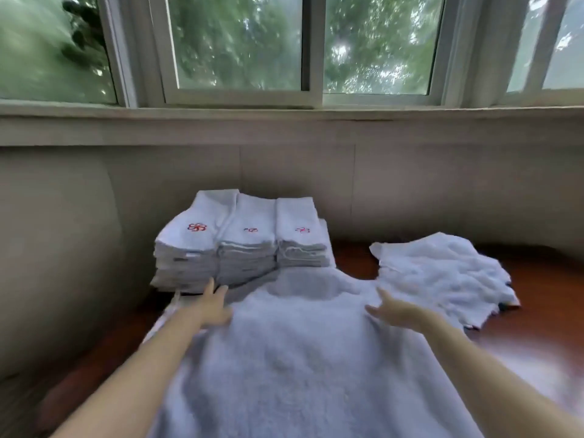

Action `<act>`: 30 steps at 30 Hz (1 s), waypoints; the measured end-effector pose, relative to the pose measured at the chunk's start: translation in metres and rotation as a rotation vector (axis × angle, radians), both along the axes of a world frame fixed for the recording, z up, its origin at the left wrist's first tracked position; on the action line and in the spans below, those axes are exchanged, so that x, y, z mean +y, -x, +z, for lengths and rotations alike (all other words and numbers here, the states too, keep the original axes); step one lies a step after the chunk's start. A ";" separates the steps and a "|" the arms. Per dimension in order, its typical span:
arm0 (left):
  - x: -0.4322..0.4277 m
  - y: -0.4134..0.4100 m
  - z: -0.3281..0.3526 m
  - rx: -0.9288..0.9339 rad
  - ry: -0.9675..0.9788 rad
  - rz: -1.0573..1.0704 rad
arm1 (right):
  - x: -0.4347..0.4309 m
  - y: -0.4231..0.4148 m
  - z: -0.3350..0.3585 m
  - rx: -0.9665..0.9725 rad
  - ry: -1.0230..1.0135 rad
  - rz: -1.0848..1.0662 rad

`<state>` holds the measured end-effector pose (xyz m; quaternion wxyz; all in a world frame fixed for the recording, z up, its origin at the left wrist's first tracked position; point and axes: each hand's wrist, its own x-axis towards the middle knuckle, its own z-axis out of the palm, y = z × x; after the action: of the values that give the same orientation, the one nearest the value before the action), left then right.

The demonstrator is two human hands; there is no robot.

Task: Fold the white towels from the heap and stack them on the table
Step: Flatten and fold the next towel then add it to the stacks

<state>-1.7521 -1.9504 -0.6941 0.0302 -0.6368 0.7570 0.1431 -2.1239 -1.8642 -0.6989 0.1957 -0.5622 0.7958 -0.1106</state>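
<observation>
A white towel lies spread flat on the wooden table, its long side running away from the person toward the window. The left hand and right hand rest on its far corners, fingers straight, gripping nothing. Folded stacks stand beyond it on the left, with the loose heap on the right.

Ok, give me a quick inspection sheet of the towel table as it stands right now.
Surface: dark red-brown wooden table, glossy, mostly covered by cloth.
Job's things: spread white towel lying flat in the middle; three folded towel stacks side by side at the far left, red emblems on top; loose towel heap at the far right.
Clutter: nothing seen.
Hands: left hand and right hand both with fingers straight, at the spread towel's far corners; the view is blurred.
Cables: nothing seen.
Surroundings: windows with trees outside, sill and pale wall behind the table.
</observation>
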 end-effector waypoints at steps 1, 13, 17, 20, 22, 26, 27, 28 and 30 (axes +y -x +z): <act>0.006 0.003 -0.025 -0.039 -0.105 -0.006 | 0.002 -0.003 -0.027 0.008 -0.074 0.014; 0.017 -0.017 -0.094 -0.026 0.082 0.075 | 0.009 -0.003 -0.093 0.317 0.082 -0.010; 0.009 -0.017 -0.087 -0.028 0.182 0.076 | -0.001 -0.010 -0.087 0.380 0.082 -0.041; -0.012 -0.020 -0.071 -0.054 0.238 0.074 | -0.018 -0.009 -0.067 0.419 0.163 -0.030; -0.033 -0.024 -0.060 -0.078 0.281 0.089 | -0.036 -0.003 -0.056 0.459 0.203 -0.012; -0.077 -0.038 -0.054 -0.088 0.270 0.065 | -0.078 0.005 -0.044 0.441 0.193 0.110; -0.086 -0.041 -0.055 -0.068 0.236 0.032 | -0.089 0.004 -0.044 0.429 0.151 0.161; -0.094 -0.045 -0.057 -0.034 0.203 0.002 | -0.100 0.003 -0.046 0.413 0.110 0.214; -0.106 -0.051 -0.059 0.001 0.175 -0.039 | -0.117 0.001 -0.051 0.421 0.073 0.280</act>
<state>-1.7011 -2.0563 -0.7526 -0.0231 -0.6222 0.7788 0.0761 -2.1247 -1.9809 -0.7502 0.0187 -0.6844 0.7289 0.0082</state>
